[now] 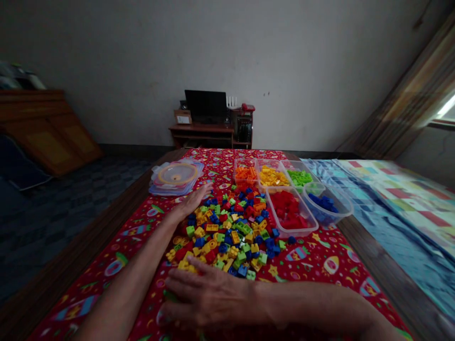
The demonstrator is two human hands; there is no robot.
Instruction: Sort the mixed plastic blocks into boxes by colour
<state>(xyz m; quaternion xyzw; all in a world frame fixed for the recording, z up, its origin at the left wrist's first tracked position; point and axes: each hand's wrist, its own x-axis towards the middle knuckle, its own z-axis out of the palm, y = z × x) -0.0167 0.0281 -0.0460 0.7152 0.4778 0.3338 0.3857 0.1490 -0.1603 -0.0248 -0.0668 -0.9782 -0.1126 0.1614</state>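
Observation:
A heap of small plastic bricks (229, 232) in red, blue, yellow, green and orange lies on a red patterned cloth (313, 260). My left hand (194, 200) reaches along the heap's far left edge, fingers stretched flat against the bricks. My right hand (206, 296) lies across the near edge of the heap, palm down, fingers spread and pointing left. Neither hand holds a brick.
Clear tubs stand to the right of the heap: orange bricks (245, 174), yellow (272, 176), green (299, 177), red (289, 214), and a round bowl of blue (325, 203). Stacked lids (176, 176) lie at the far left. A mat-covered surface (391, 199) is at right; a desk (209, 130) stands by the wall.

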